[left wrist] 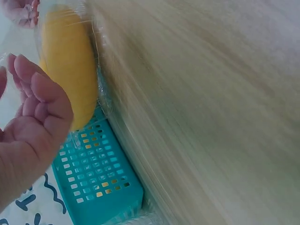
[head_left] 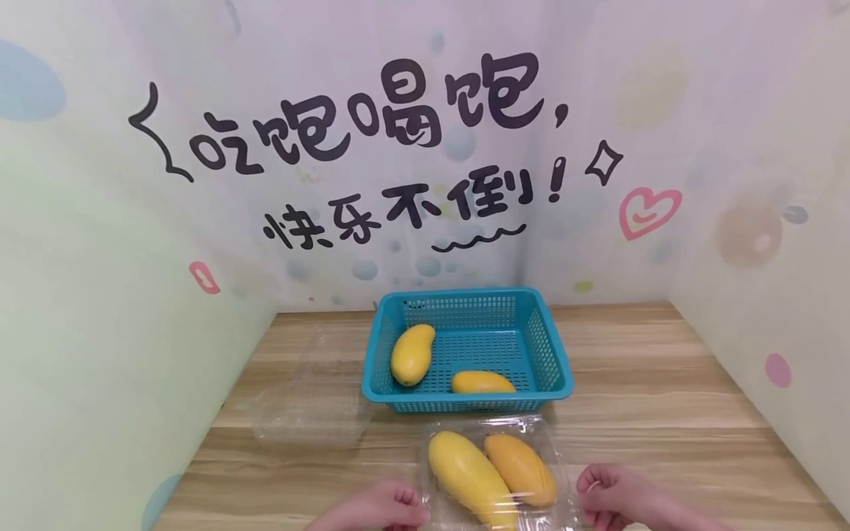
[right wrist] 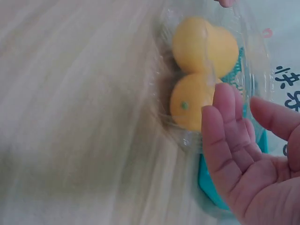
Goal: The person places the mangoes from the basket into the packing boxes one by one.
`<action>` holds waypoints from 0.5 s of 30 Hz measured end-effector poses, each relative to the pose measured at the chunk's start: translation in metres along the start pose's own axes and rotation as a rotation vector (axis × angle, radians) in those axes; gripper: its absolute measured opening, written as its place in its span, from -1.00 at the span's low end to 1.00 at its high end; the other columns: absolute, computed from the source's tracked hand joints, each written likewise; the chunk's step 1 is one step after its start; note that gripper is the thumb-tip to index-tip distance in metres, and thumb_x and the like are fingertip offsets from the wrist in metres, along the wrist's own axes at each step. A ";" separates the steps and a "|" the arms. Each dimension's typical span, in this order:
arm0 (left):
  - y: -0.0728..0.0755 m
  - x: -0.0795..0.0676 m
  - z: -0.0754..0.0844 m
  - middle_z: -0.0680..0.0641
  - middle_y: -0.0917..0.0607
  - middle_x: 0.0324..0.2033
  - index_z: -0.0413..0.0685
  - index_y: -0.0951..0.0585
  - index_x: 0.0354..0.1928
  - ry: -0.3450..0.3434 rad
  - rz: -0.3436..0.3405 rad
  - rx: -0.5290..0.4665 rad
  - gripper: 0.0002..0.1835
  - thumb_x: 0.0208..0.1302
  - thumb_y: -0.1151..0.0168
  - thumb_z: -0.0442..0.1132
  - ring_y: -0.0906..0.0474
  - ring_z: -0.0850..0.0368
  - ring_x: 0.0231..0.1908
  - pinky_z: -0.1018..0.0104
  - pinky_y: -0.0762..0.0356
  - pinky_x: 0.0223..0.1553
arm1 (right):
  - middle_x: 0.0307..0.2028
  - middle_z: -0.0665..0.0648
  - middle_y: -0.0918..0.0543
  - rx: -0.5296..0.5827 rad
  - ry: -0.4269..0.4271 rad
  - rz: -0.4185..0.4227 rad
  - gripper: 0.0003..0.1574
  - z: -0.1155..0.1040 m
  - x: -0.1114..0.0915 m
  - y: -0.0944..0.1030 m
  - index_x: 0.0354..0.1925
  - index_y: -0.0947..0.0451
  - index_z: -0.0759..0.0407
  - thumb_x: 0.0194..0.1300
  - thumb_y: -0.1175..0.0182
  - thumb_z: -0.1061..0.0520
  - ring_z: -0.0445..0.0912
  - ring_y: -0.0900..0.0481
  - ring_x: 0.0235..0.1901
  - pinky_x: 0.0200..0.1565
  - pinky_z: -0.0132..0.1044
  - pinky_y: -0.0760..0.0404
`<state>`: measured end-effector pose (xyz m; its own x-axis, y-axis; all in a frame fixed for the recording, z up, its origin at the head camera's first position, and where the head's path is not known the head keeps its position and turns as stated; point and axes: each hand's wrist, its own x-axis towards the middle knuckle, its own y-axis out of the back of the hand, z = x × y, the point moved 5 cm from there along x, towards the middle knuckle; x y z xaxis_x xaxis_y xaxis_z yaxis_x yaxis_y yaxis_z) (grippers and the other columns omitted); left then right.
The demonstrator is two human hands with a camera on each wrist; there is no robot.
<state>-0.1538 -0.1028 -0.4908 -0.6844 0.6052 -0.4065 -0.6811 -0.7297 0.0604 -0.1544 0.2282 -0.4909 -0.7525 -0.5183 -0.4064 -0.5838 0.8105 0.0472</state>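
Note:
Two yellow mangoes [head_left: 465,472] lie side by side in a clear plastic box [head_left: 488,423] at the front of the table, with shiny clear plastic across them. My left hand [head_left: 378,505] is at the box's left side, fingertips close to its edge. In the left wrist view, the fingers [left wrist: 50,96] of this hand are loosely bent and hold nothing. My right hand [head_left: 617,495] is just off the box's right side. The right wrist view shows its palm facing the box, fingers [right wrist: 219,136] relaxed and thumb apart, with nothing between them.
Behind the box stands a blue perforated basket [head_left: 465,398] with a mango [head_left: 412,355] at its left and another [head_left: 483,382] near its front wall. A second clear plastic box [head_left: 312,413] rests on the wooden table [head_left: 637,369] at the left. Printed curtains enclose the table.

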 end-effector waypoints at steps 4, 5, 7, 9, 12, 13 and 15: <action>-0.004 -0.002 -0.006 0.14 -0.49 -0.72 -0.08 -0.56 -0.52 0.095 0.075 -0.019 -0.80 0.12 -0.22 -0.12 -0.35 0.35 -0.70 0.56 -0.29 -0.66 | -0.52 0.03 -0.53 0.121 -0.076 0.049 -0.78 0.011 0.000 -0.005 -0.26 -0.31 0.24 0.23 -0.12 0.15 -0.20 -0.46 -0.54 -0.48 -0.46 -0.42; -0.004 -0.003 -0.008 0.13 -0.50 -0.71 -0.08 -0.57 -0.53 0.110 0.098 -0.007 -0.80 0.11 -0.22 -0.12 -0.36 0.34 -0.70 0.56 -0.30 -0.66 | -0.51 0.03 -0.52 0.147 -0.099 0.059 -0.76 0.013 0.000 -0.007 -0.25 -0.30 0.23 0.22 -0.13 0.14 -0.19 -0.46 -0.53 -0.47 -0.46 -0.41; -0.005 -0.004 -0.009 0.08 -0.53 -0.70 -0.11 -0.57 -0.54 0.116 0.141 0.043 -0.80 0.09 -0.22 -0.13 -0.39 0.29 -0.68 0.49 -0.35 -0.65 | -0.52 0.02 -0.49 0.163 -0.126 0.082 -0.74 0.016 -0.001 -0.009 -0.24 -0.29 0.23 0.20 -0.14 0.15 -0.19 -0.44 -0.53 -0.47 -0.47 -0.39; -0.004 -0.006 -0.009 0.06 -0.53 -0.70 -0.10 -0.56 -0.57 0.128 0.183 0.145 -0.77 0.08 -0.23 -0.11 -0.40 0.24 -0.67 0.41 -0.37 -0.64 | -0.53 0.02 -0.46 0.148 -0.139 0.106 -0.74 0.018 -0.001 -0.010 -0.23 -0.28 0.24 0.20 -0.13 0.17 -0.19 -0.43 -0.53 -0.46 -0.47 -0.38; -0.003 -0.007 -0.011 0.05 -0.55 -0.65 -0.06 -0.57 -0.55 0.161 0.190 0.288 -0.79 0.06 -0.25 -0.08 -0.43 0.17 -0.60 0.28 -0.40 -0.57 | -0.50 0.04 -0.45 0.133 -0.195 0.131 -0.72 0.021 -0.003 -0.012 -0.18 -0.27 0.26 0.20 -0.11 0.18 -0.15 -0.45 -0.51 -0.43 -0.44 -0.41; -0.003 -0.007 -0.013 0.05 -0.56 -0.62 -0.03 -0.58 -0.52 0.182 0.184 0.328 -0.79 0.06 -0.25 -0.06 -0.44 0.15 -0.57 0.23 -0.41 -0.54 | -0.49 0.05 -0.45 0.126 -0.203 0.127 -0.72 0.021 -0.004 -0.013 -0.16 -0.27 0.26 0.21 -0.09 0.18 -0.15 -0.46 -0.50 -0.42 -0.43 -0.42; -0.003 -0.005 -0.017 0.03 -0.58 -0.55 -0.03 -0.58 -0.45 0.212 0.157 0.322 -0.81 0.08 -0.24 -0.06 -0.47 0.13 -0.50 0.19 -0.44 -0.48 | -0.47 0.05 -0.46 0.115 -0.219 0.116 -0.72 0.022 -0.004 -0.015 -0.13 -0.30 0.27 0.21 -0.06 0.17 -0.14 -0.47 -0.49 -0.40 -0.40 -0.44</action>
<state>-0.1438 -0.1086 -0.5043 -0.7404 0.3909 -0.5468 -0.6425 -0.6507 0.4047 -0.1357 0.2247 -0.5102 -0.7212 -0.3585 -0.5927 -0.4491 0.8935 0.0060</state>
